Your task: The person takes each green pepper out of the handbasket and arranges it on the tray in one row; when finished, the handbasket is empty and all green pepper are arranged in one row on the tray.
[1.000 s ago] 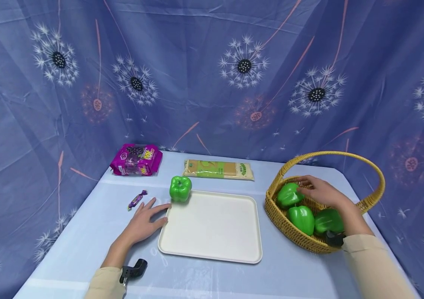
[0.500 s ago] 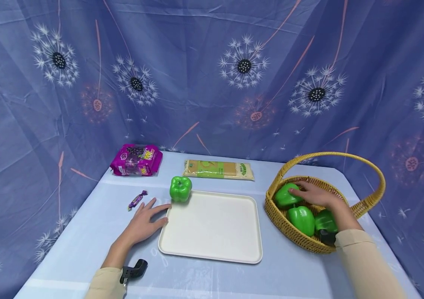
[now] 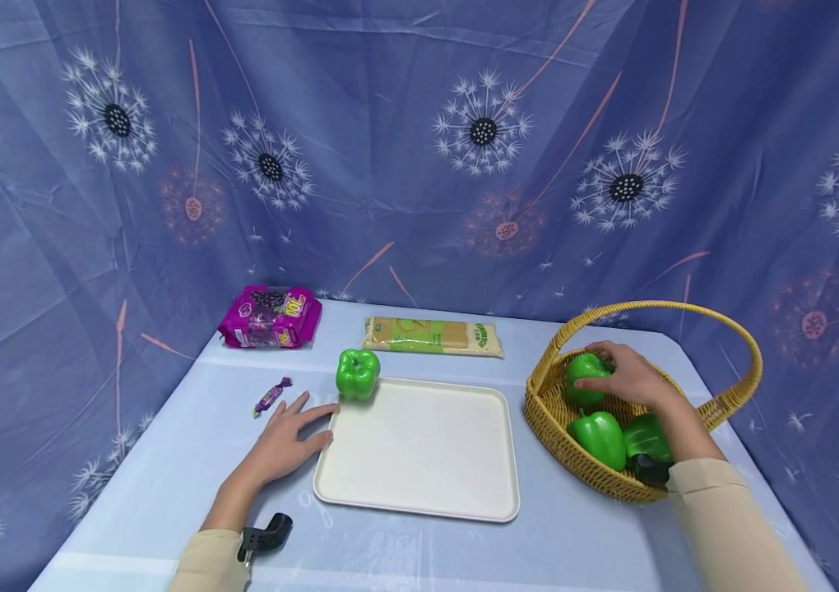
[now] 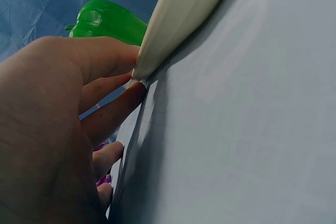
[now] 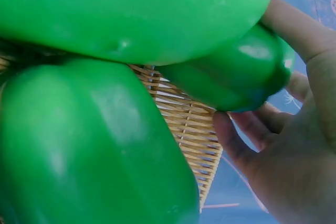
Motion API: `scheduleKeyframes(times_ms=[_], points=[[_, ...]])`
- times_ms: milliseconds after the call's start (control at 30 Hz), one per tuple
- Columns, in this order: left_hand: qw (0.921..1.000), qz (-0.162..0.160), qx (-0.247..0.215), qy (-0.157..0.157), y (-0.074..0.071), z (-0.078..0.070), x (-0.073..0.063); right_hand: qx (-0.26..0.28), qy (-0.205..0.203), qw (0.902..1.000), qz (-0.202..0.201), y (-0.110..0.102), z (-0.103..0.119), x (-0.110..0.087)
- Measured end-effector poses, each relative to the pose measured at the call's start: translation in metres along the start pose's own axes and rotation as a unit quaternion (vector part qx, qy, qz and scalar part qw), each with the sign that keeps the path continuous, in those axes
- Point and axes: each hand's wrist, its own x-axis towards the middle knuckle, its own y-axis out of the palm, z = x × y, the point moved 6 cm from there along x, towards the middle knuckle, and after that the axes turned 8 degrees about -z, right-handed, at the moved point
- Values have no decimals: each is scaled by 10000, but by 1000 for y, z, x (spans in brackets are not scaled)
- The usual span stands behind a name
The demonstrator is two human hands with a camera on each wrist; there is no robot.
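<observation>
My right hand (image 3: 630,376) is inside the wicker basket (image 3: 575,456) and grips a green bell pepper (image 3: 584,380) by its sides. In the right wrist view the thumb and fingers wrap the far end of this bell pepper (image 5: 236,72). Two more green peppers (image 3: 600,440) lie nearer the basket's front, one partly hidden by the right wrist. My left hand (image 3: 286,440) lies with spread fingers at the left rim of a white tray (image 3: 419,448). Its fingertips touch that rim (image 4: 168,30) in the left wrist view. Another green bell pepper (image 3: 357,374) sits at the tray's back left corner.
A purple snack bag (image 3: 271,316) stands at the table's back left, with a small wrapped candy (image 3: 272,396) in front of it. Behind the tray lies a flat pack of noodles (image 3: 433,336). The basket's handle (image 3: 656,304) arches above the right hand.
My right hand first reached left onto the rear pepper, then took hold of it and turned it, shifting it back and to the right. The left hand and tray stayed still.
</observation>
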Motion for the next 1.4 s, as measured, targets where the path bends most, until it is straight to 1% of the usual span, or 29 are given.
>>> scheduleKeyframes(times_ms=[67,233,333,500,700,900,1200,1400], points=[[10000,1,18,14,0,0,0,-117,-83,9999,-32,0,2,1],[10000,25,32,32,1,1,-1,-185,8,9994,309,7,-5,-1],[10000,5,8,46,2,1,-1,-112,36,9991,407,10,-9,-2],[10000,2,5,23,1,1,0,161,-17,9990,408,11,-10,-2],[10000,-15,-19,37,1,0,0,448,191,9983,317,11,-19,-1],[10000,-21,-45,33,-1,-2,0,422,172,9983,360,13,-23,0],[10000,6,-26,-14,-1,-3,1,233,160,9991,304,11,-17,0],[10000,21,-52,-6,-1,-2,0,468,192,9984,246,8,-14,-1]])
